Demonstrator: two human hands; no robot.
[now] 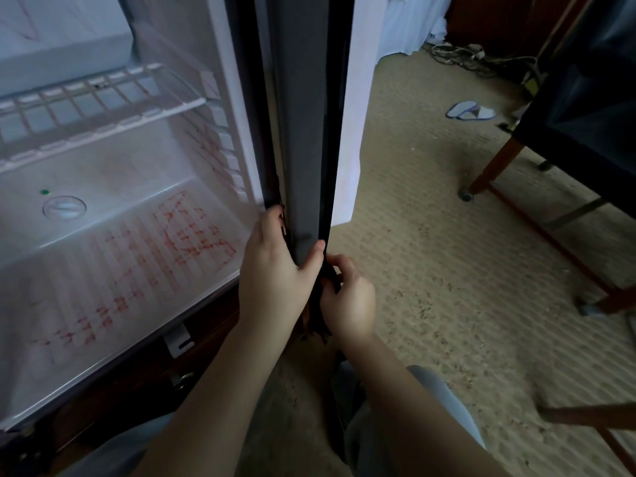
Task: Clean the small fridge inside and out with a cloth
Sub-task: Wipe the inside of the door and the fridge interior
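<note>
Small fridge (220, 98) fills left half of frame, standing open; white interior, red scribble marks on its floor and right wall. Beige patterned carpet (447, 270) takes most of the right half. Fridge door (303, 132) runs top to centre of frame as a dark grey upright band, with a white panel along its right side. Dark chair (585, 115) on wooden legs at far right edge. White wire shelf (96, 108) sits across the upper left of the interior.

Left hand (275, 270), centre frame, wraps the lower edge of the door: fingers curled round the left side, thumb pressed on the grey face. Grip firm.

Right hand (351, 301), just right of and below the left, fingers curled in a closed grip round a dark cloth (318, 315), bunched against the door's lower right edge. Cloth hangs between the two hands.

Pair of pale slippers (469, 110) on carpet, upper right. Round dial (64, 207) on the interior's back ledge, left.
</note>
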